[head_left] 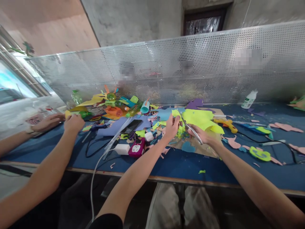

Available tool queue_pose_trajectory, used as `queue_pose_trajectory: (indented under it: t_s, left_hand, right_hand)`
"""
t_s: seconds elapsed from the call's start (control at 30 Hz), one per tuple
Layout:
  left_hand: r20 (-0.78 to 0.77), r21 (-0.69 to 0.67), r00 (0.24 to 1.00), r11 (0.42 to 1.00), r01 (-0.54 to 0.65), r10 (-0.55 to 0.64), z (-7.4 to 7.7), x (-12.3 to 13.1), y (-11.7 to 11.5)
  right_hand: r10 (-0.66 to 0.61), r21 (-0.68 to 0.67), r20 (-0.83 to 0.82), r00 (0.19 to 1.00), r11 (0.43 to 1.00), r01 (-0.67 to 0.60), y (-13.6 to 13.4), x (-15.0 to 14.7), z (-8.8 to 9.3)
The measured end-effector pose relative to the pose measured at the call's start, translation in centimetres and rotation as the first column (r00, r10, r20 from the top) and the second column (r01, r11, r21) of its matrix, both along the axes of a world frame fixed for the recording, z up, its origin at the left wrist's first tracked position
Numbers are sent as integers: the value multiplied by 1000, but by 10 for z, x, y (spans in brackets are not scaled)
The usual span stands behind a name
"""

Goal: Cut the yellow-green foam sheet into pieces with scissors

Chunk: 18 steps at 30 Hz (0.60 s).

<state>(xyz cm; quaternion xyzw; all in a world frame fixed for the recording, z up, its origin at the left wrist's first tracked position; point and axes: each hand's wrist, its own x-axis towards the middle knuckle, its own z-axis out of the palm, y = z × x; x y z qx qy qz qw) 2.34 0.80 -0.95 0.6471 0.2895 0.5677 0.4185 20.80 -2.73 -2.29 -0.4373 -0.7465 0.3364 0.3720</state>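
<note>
In the middle of the table, my left hand (172, 126) pinches a small piece of yellow-green paper (176, 113). My right hand (202, 135) is closed around a slim silver tool that looks like scissors (195, 135); its narrow end lies close to that paper, and finer detail is blurred. Behind my right hand is a larger yellow-green sheet (197, 117). Small yellow-green scraps (181, 131) lie beneath both hands, over a brown sheet (202, 149). A blue paper shape (188, 146) rests in front of them.
A co-worker's hands (74, 123) are at the left, one with something yellow. Left of my arm are a phone (132, 126), magenta box (137, 148) and white charger (122, 149) with cable. Right: yellow glue gun (226, 125), cord, white bottle (249, 99). A perforated metal screen (166, 73) stands behind.
</note>
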Motion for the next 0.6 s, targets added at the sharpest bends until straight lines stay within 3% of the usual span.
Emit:
queue_pose_trajectory:
  t_s: [0.2,0.6]
  left_hand:
    - [-1,-28,1000,999,31,-31,3,0,-4]
    - [-15,-8,999,999,44,-44,-2,0,-2]
  right_hand:
    - [61,-14,-18,998,998,-61,-1,3,0]
    - [25,-49,-16,1000,998,-25,-1,4,1]
